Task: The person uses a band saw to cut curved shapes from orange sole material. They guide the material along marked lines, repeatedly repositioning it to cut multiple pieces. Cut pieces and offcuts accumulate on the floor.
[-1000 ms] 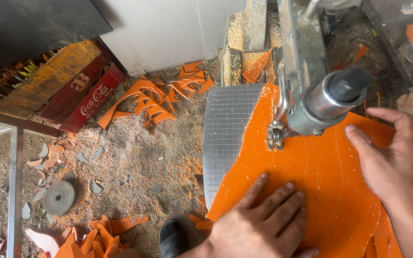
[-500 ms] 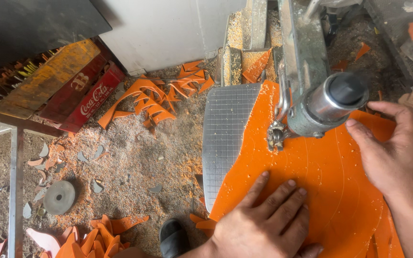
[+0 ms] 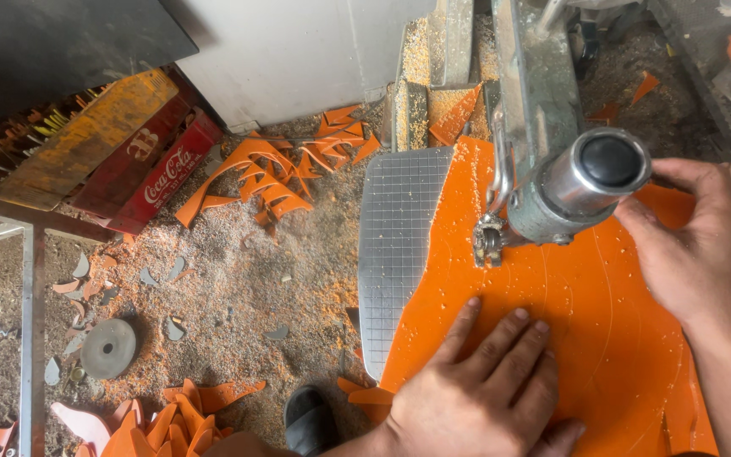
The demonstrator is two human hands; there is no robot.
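My left hand (image 3: 480, 385) lies flat on the orange sheet (image 3: 585, 313), fingers spread and pointing away from me, palm pressing down; its grip is released, nothing is clasped in it. My right hand (image 3: 691, 250) rests on the far right of the same sheet, just beside the metal cylinder (image 3: 581, 190) of the cutting machine, fingers curved loosely over the sheet's surface (thumb toward the cylinder). It too is not clenched on anything; it lies on the plastic without grasping it.

The orange sheet lies on the machine's desk, its curved left edge overlapping the gridded metal plate (image 3: 399, 245) that juts out to the left. Fine pale chips are sprinkled over the sheet near the blade holder (image 3: 488, 241), which stands on the sheet's upper part, between my two hands and farther from me than both. The grey arm (image 3: 535, 93) of the machine runs away from the cylinder toward the top of the view.

Below the desk the floor (image 3: 239, 288) is covered with sawdust and grey shards. A heap of curved orange offcuts (image 3: 281, 178) lies near the white wall panel (image 3: 298, 51), and more orange scraps (image 3: 154, 423) gather at the bottom left. A red crate (image 3: 167, 173) and a yellow crate (image 3: 86, 135) sit to the left under a dark top. A round grey disc (image 3: 109, 347) lies on the floor near a metal frame (image 3: 31, 338). My dark shoe (image 3: 308, 419) shows at the bottom edge.
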